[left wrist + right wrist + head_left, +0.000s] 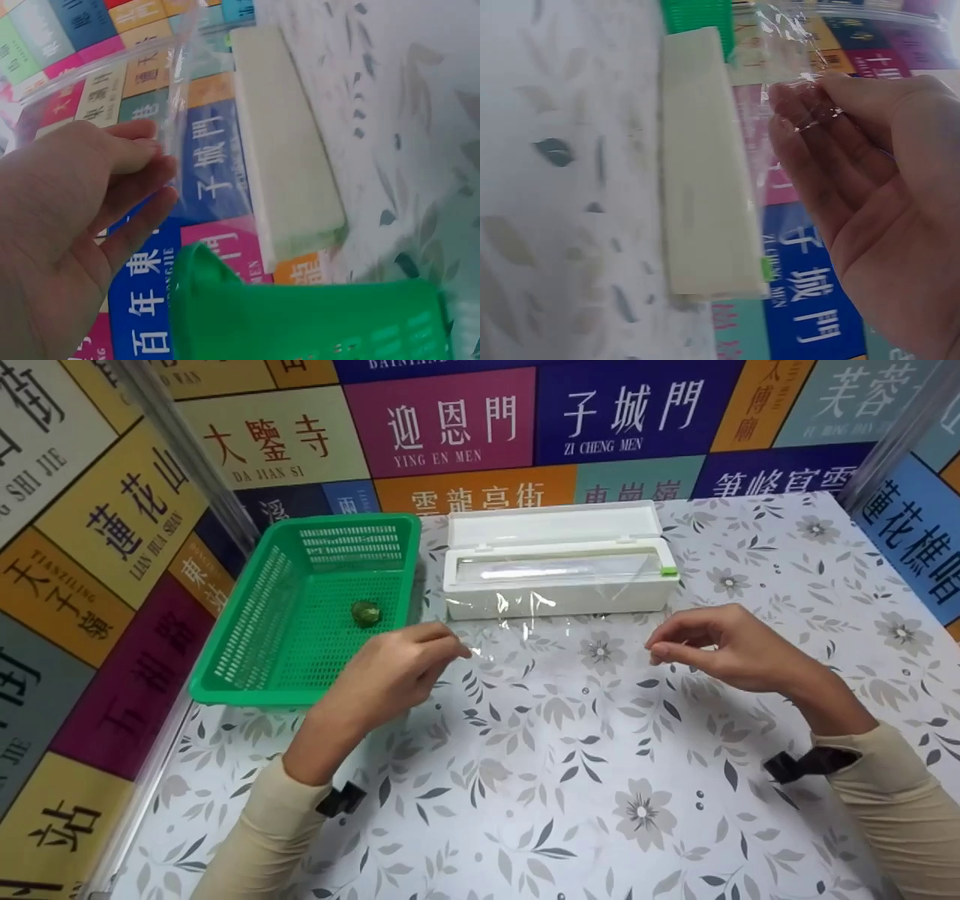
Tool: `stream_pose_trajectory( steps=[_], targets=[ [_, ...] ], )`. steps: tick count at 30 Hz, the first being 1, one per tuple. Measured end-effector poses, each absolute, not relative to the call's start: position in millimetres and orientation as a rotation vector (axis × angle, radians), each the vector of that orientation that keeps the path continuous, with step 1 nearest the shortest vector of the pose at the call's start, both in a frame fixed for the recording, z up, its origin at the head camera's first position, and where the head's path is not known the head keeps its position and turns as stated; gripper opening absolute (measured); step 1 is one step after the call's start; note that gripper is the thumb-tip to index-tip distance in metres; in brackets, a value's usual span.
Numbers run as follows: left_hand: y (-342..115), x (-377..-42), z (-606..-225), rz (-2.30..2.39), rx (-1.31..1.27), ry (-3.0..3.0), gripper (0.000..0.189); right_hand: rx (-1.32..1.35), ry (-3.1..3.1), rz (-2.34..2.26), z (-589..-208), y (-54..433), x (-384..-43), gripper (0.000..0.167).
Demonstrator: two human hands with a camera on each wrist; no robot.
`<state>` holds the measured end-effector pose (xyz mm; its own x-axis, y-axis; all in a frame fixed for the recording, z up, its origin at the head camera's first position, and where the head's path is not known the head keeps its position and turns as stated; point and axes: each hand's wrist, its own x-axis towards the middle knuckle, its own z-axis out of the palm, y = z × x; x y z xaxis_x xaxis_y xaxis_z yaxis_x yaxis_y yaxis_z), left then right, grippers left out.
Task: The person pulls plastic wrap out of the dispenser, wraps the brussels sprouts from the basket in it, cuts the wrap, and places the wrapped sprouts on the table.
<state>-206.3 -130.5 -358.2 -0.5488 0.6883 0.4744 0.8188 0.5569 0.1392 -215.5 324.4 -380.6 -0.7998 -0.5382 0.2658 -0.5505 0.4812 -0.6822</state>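
A clear sheet of cling film [529, 601] stretches out from a white film dispenser box [555, 601], its roll visible inside and the hinged lid [555, 525] raised. My left hand [390, 666] pinches the film's left edge between thumb and forefinger, close by the basket's right side. With thumb and fingertips, my right hand [727, 649] pinches the film at the other end. Folds of film [791, 30] glint at those fingertips in the right wrist view. In the left wrist view, the film [180, 97] hangs from the left hand's fingertips.
A green plastic basket [414, 559] stands left of the box, with a small dark green rounded item [365, 613] in it. A green slider [669, 571] sits at the box's right end. Printed panels [442, 427] wall the flower-patterned table [555, 810] at back and sides.
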Motion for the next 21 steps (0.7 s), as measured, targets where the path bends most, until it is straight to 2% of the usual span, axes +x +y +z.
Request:
stream_pose_trajectory(
  steps=[9,16,21],
  targets=[
    [-96,-211,-390,-0.263,-1.303,-2.704,0.017,0.971,-2.78,1.243,-419,328,-224,0.007],
    [-94,-212,-402,-0.064,-1.236,-2.652,0.025,0.94,-2.787,1.258,-436,325,-229,0.008],
    [-95,-212,-401,-0.046,-1.225,-2.709,0.02,0.929,-2.782,1.239,-442,324,-230,0.009]
  ],
)
